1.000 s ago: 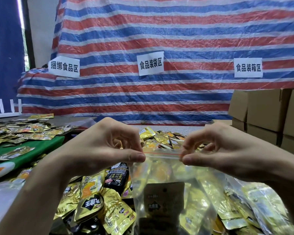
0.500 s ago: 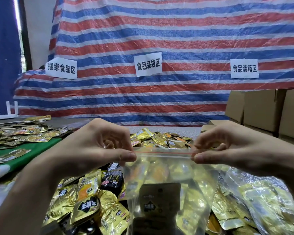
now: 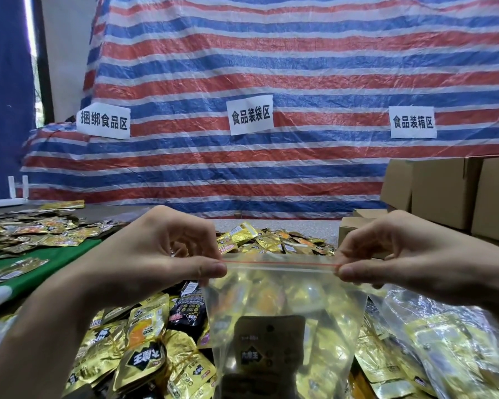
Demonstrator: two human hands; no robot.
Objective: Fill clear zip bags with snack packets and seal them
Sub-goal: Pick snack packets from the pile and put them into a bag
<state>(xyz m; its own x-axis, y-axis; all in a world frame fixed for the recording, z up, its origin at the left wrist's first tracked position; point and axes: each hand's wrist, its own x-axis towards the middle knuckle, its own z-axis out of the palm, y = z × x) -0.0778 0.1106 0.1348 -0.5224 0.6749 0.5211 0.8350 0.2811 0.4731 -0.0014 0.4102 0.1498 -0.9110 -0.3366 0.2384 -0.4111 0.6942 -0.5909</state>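
Clear zip bag point(image 3: 283, 306), top corners pinched between hands point(image 3: 283, 266)

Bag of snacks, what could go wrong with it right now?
The zip may not be shut all along: the left hand and right hand pinch only its ends, so packets could spill out. The bag hangs loaded from those two corners, so it might slip and drop onto the pile.

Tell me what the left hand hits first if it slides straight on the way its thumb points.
Pointing right along the zip strip, the left hand would likely first meet the right hand pinching the other end.
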